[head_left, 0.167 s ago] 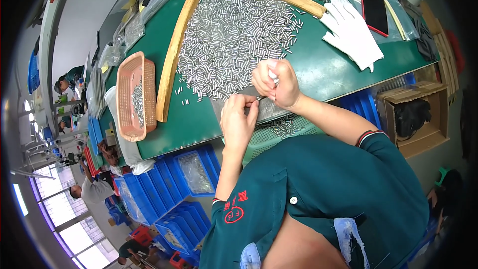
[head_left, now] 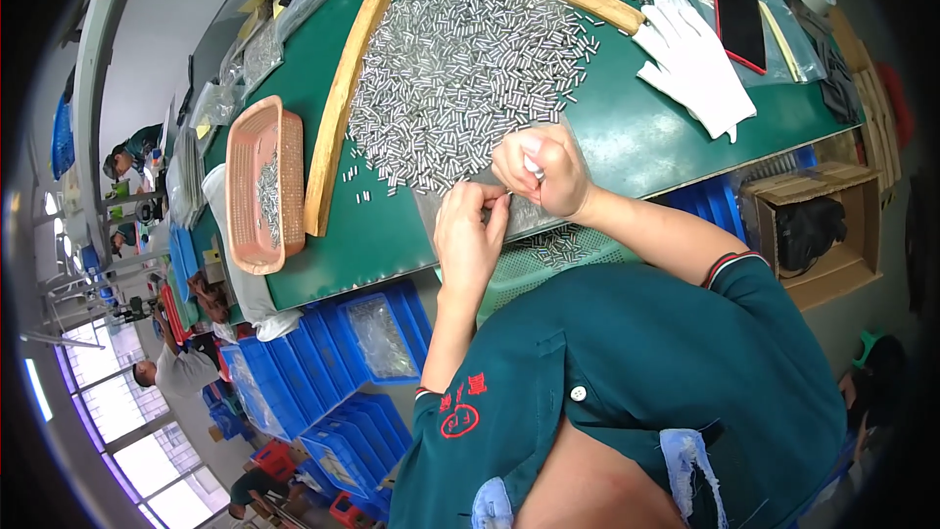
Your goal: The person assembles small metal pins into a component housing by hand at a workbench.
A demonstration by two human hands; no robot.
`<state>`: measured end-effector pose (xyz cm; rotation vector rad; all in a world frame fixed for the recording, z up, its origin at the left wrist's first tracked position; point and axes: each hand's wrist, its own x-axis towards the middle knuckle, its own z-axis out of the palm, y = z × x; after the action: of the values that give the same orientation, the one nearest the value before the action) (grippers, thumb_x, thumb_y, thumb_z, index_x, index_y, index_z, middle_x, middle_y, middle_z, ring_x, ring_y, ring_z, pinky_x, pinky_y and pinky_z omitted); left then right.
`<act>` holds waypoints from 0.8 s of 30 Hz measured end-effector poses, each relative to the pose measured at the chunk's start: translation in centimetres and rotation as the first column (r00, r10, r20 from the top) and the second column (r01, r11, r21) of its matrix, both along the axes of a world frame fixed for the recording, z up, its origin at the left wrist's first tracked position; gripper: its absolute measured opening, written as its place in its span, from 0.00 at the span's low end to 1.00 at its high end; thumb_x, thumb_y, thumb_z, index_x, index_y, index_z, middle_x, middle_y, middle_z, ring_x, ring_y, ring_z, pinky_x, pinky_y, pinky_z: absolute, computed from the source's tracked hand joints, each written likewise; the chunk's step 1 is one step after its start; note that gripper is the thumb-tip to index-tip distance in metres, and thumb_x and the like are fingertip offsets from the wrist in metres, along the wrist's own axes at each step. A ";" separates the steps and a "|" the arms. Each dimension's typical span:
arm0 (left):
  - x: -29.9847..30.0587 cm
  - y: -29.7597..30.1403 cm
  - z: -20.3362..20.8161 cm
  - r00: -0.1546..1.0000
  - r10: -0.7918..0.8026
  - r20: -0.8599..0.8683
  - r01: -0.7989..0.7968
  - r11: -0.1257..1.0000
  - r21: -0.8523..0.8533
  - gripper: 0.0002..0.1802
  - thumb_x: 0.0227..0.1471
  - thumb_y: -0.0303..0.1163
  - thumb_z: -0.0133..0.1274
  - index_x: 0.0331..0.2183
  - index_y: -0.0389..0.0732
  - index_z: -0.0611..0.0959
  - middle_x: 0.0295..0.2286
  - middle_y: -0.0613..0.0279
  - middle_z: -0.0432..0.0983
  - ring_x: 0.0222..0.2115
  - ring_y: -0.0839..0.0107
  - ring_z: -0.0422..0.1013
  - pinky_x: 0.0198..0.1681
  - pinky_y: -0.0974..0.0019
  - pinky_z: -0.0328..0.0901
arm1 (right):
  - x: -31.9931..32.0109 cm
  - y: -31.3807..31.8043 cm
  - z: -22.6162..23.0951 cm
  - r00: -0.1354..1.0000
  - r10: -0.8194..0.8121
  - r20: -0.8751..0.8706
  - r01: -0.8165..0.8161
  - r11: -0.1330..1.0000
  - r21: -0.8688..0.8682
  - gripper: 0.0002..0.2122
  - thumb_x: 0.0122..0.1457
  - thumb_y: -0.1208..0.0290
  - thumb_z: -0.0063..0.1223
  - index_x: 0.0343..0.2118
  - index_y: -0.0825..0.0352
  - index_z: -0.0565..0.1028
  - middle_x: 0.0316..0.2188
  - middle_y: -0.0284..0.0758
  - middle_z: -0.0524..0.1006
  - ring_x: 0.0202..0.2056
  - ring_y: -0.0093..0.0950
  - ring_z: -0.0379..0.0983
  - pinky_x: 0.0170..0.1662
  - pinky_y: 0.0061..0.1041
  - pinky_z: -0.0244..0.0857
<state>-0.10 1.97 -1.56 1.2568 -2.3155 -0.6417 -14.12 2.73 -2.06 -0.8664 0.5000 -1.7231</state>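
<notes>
Over the green table [head_left: 636,152], beside the heaped metal pins [head_left: 470,69], the left hand [head_left: 467,225] pinches what seems one small pin [head_left: 508,196], best kept steady near the right hand [head_left: 543,171], its fingers clamped round a white object [head_left: 532,149].

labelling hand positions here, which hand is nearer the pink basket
Left. The left hand is right of the pink basket, beyond a wooden strip; the right hand is farther right, beyond the left one.
</notes>
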 end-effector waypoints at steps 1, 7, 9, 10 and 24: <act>0.0 0.0 0.0 1.000 -0.004 -0.003 0.004 1.000 -0.001 0.06 0.40 0.26 0.56 0.23 0.40 0.74 0.21 0.63 0.68 0.24 0.65 0.66 0.30 0.64 0.60 | 0.0 0.1 0.0 1.000 0.005 -0.001 -0.005 1.000 0.000 0.19 0.55 0.64 0.32 0.09 0.64 0.57 0.05 0.28 0.56 0.08 0.18 0.48 0.14 0.18 0.43; 0.1 -0.1 0.2 0.998 -0.037 0.048 0.040 0.996 -0.074 0.06 0.39 0.26 0.56 0.23 0.40 0.74 0.21 0.62 0.68 0.25 0.64 0.66 0.29 0.63 0.60 | 0.4 0.2 -0.8 0.973 -0.091 -0.214 0.056 0.985 -0.164 0.18 0.53 0.65 0.33 0.08 0.65 0.57 0.06 0.29 0.57 0.10 0.18 0.50 0.15 0.19 0.44; 0.4 0.2 0.1 0.998 -0.049 0.033 0.051 0.997 -0.059 0.06 0.39 0.26 0.56 0.23 0.40 0.74 0.21 0.62 0.68 0.25 0.64 0.66 0.29 0.63 0.60 | 0.3 0.0 -0.2 0.992 -0.058 -0.114 0.050 0.996 -0.072 0.18 0.53 0.64 0.33 0.08 0.65 0.57 0.06 0.29 0.57 0.09 0.18 0.49 0.14 0.18 0.44; 0.5 0.5 0.1 0.998 -0.063 0.018 0.064 0.997 -0.037 0.06 0.39 0.25 0.56 0.23 0.40 0.74 0.21 0.62 0.67 0.25 0.64 0.66 0.29 0.63 0.59 | 0.2 -0.1 0.1 0.999 -0.035 -0.011 0.035 0.999 0.026 0.18 0.53 0.64 0.32 0.09 0.65 0.57 0.06 0.29 0.57 0.09 0.17 0.48 0.14 0.17 0.43; 3.5 -1.1 0.6 0.983 0.148 0.112 -0.129 0.978 -0.161 0.04 0.43 0.27 0.54 0.28 0.43 0.78 0.24 0.63 0.69 0.27 0.66 0.67 0.32 0.65 0.62 | -0.1 -0.6 -0.2 0.986 0.009 0.164 -0.024 0.996 0.089 0.21 0.59 0.60 0.29 0.10 0.62 0.55 0.06 0.26 0.53 0.07 0.16 0.45 0.12 0.17 0.41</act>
<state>3.40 0.86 -0.97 1.4053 -2.2997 -0.3399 -14.23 2.12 -2.26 -0.6565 0.4563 -1.7261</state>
